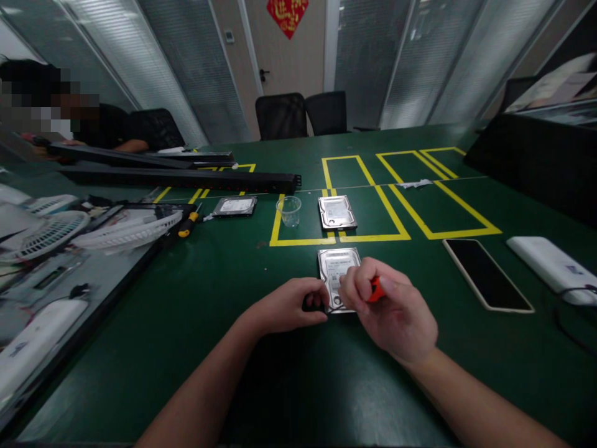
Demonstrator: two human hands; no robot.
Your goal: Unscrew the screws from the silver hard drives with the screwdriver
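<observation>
A silver hard drive [332,264] lies flat on the green table in front of me. My left hand [298,303] is closed at its lower left edge, fingers curled and thumb at the near corner. Over the drive's right side, my right hand [396,311] is wrapped round an orange-handled screwdriver [375,290]; its shaft and tip are hidden by the fingers. Just beyond lies a second silver hard drive [336,213], on yellow tape lines. A clear plastic cup [290,213] stands to its left, and a darker-edged hard drive [236,206] lies farther left.
A yellow-and-black screwdriver [189,225] lies beside a cluttered tray [153,255] with white fan parts. Long black bars [186,177] cross the far left, near a seated person. On the right are a phone [487,274], a white box [553,264] with a cable, and a large black object [536,162].
</observation>
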